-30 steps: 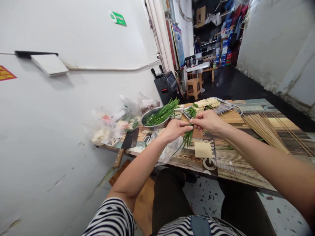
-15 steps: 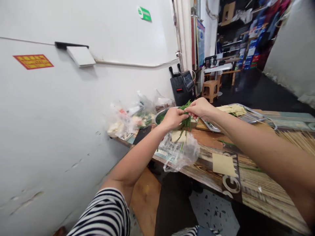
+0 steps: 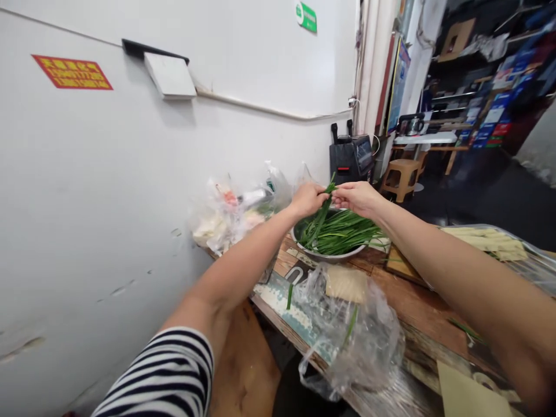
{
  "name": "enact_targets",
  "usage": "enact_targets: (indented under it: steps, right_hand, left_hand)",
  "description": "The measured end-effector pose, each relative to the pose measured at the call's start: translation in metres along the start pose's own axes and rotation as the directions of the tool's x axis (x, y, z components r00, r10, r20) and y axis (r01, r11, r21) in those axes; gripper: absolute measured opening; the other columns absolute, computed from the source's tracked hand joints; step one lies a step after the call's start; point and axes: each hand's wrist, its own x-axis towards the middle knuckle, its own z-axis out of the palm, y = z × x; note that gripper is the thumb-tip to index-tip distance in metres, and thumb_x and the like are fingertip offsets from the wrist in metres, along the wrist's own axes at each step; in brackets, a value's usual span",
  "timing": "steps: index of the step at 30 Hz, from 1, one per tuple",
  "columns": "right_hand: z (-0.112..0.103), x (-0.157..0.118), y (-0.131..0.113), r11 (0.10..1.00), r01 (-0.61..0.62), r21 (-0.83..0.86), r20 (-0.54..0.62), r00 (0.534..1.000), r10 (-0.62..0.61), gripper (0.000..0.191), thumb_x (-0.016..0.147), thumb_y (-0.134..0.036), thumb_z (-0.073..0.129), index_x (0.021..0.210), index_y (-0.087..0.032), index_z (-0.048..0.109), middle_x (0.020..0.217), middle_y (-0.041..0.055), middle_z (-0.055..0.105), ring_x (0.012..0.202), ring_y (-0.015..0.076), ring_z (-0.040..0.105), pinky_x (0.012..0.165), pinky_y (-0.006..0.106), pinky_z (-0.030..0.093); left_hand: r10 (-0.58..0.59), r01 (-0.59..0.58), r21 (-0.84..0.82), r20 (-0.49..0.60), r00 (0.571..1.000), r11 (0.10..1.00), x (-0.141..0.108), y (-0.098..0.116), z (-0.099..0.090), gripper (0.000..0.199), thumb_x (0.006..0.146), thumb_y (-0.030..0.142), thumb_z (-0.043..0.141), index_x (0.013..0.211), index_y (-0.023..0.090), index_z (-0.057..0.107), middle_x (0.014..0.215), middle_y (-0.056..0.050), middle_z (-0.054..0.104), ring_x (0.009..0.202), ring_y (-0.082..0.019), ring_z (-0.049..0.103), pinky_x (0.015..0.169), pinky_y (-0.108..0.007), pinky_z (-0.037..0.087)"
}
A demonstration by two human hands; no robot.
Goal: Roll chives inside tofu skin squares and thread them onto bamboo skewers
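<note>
Long green chives [image 3: 347, 233] fill a metal bowl [image 3: 343, 255] on the patterned table. Above the bowl's back left, my left hand [image 3: 307, 200] is closed round a small bunch of chives whose stems hang down to the bowl. My right hand [image 3: 354, 196] is beside it, thumb and fingers pinched at the same bunch's upper part. In front of the bowl lies a clear plastic bag [image 3: 369, 341] with a tan square sheet [image 3: 346, 283] on it. Another tan sheet [image 3: 471, 391] is at the bottom right.
Filled plastic bags [image 3: 226, 217] stand against the wall at the left. A black speaker [image 3: 350, 162] is behind the bowl. At the right, a metal tray [image 3: 538, 255] holds pale folded strips [image 3: 486, 240], near a wooden board [image 3: 406, 267].
The view has shifted towards the bowl, which now shows much more of its chives. Both hands are over it, and the bunch between them looks thinner.
</note>
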Motion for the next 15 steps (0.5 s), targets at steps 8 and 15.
enact_targets:
  steps: [8, 15]
  right_hand:
    - [-0.006, 0.015, 0.027, 0.992, -0.022, 0.122, -0.066, 0.997, 0.030, 0.018, 0.080, -0.004, 0.061, 0.064, -0.010, 0.057, 0.053, 0.0003, 0.060, 0.044, 0.0047, 0.051, 0.047, 0.018, 0.049]
    - [0.008, 0.010, 0.022, 0.996, 0.048, 0.069, -0.196, 0.980, -0.033, 0.022, 0.077, -0.008, 0.067, 0.060, -0.012, 0.053, 0.048, -0.0026, 0.056, 0.040, 0.0045, 0.048, 0.043, 0.017, 0.047]
  left_hand:
    - [-0.289, 0.289, -0.656, 0.112, 0.951, 0.697, -0.004, -0.017, 0.040, 0.013, 0.077, 0.021, 0.065, 0.072, 0.011, 0.069, 0.055, 0.004, 0.056, 0.053, -0.006, 0.044, 0.059, -0.021, 0.035]
    - [-0.369, 0.446, -0.830, 0.320, 0.873, 0.335, -0.008, -0.004, 0.031, 0.009, 0.078, 0.016, 0.067, 0.072, 0.010, 0.067, 0.063, -0.001, 0.063, 0.057, -0.008, 0.056, 0.065, -0.025, 0.045]
